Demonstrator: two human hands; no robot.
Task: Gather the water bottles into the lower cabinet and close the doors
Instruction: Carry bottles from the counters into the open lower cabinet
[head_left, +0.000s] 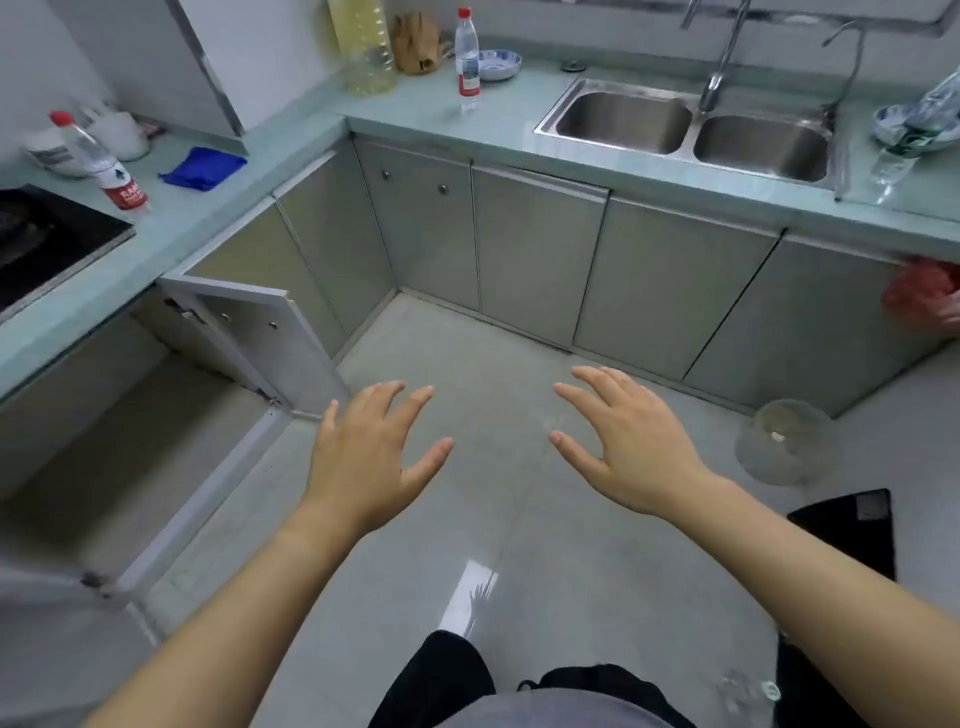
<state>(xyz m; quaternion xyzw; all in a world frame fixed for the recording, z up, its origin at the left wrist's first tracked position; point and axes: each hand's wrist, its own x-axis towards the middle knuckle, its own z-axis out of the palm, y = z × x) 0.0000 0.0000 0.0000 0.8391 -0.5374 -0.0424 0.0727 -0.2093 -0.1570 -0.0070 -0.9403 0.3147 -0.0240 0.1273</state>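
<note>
A red-capped water bottle (104, 163) stands on the left counter beside the stove. A second one (467, 57) stands on the back counter near a blue bowl. A third, green-labelled bottle (906, 140) leans at the far right of the sink counter. The lower cabinet (119, 431) on the left gapes open, its door (249, 332) swung outward and its inside bare. My left hand (369, 457) and my right hand (623, 441) hover over the floor, fingers spread, holding nothing.
A black stove (47, 239) and a blue cloth (202, 169) lie on the left counter. A double sink (691, 127) fills the back counter; a large oil bottle (366, 47) stands at the corner. A clear bowl (784, 441) and a black object (852, 530) sit on the floor at right.
</note>
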